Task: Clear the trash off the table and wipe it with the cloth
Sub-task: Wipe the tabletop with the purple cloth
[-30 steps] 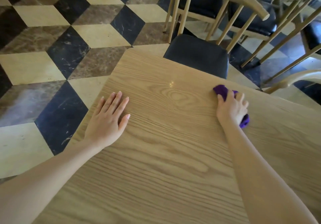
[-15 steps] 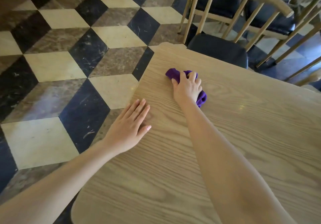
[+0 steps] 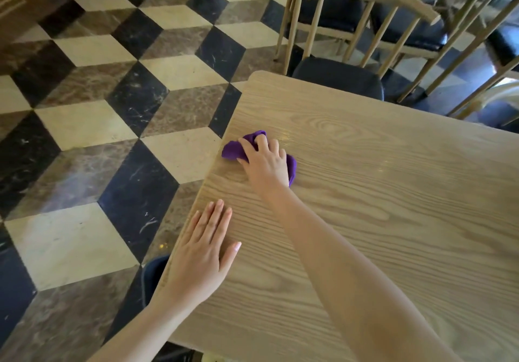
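A light wooden table (image 3: 393, 207) fills the right half of the head view. My right hand (image 3: 266, 162) presses a bunched purple cloth (image 3: 234, 149) onto the tabletop close to the table's left edge, with purple showing in front of and behind the fingers. My left hand (image 3: 202, 252) lies flat on the table near the same edge, closer to me, fingers together and holding nothing. No trash shows on the visible tabletop.
A wooden chair with a dark seat (image 3: 337, 79) is tucked under the far side of the table, with more chairs (image 3: 407, 30) behind it. A dark seat (image 3: 153, 274) pokes out under the left edge. Checkered marble floor (image 3: 112, 137) lies to the left.
My right hand has swept the purple cloth leftward across the table, from the far right side to the left edge, and slightly toward me. My left hand has stayed flat on the table.
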A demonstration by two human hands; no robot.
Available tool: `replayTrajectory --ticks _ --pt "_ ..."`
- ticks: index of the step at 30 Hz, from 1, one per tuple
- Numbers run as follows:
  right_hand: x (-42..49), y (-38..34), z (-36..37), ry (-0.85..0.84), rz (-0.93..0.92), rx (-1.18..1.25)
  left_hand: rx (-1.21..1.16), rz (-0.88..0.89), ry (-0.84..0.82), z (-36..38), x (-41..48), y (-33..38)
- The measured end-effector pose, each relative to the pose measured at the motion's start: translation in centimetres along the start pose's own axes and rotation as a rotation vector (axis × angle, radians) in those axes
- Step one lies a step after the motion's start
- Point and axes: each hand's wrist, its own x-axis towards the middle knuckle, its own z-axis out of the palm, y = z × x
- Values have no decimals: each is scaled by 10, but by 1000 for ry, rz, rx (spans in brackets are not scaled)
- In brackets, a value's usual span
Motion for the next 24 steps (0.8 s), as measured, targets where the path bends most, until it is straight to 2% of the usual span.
replayTrajectory --ticks 3,6,13,18,24 --pt "-2 16 -3 17 44 -33 7 4 2 1 0 0" --pt "-10 58 -10 61 169 -82 17 7 7 5 0 -2" --pt "-53 194 -43 84 564 -113 15 17 22 9 1 -3" --pt "-127 271 -66 115 896 -92 39 21 30 8 2 -2" --pt "-179 264 -65 168 1109 -24 61 24 27 6 3 0"
